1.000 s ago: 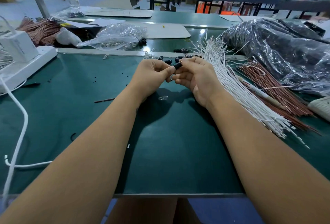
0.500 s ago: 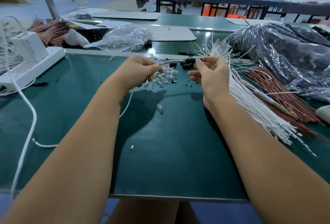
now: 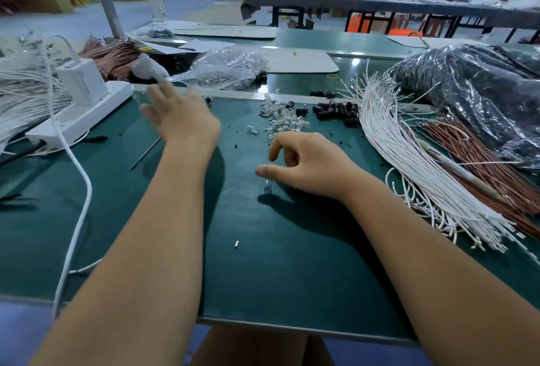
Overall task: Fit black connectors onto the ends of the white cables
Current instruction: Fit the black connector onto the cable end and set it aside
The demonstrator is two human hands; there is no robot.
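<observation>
A heap of black connectors lies at the far edge of the green mat. The bundle of white cables fans along the mat's right side. My left hand is blurred, held out to the far left with fingers spread and nothing in it. My right hand hovers low over the mat's middle, fingers loosely curled and thumb out, holding nothing. A small clear piece stands on the mat just under its thumb.
Clear pieces are piled beside the connectors. A white power strip with its cord and more white cables lie on the left. Copper wires and a black plastic bag crowd the right.
My hands have come apart. The left hand swung out to the far left and no longer holds the cable. The right hand dropped toward the mat with nothing in it.
</observation>
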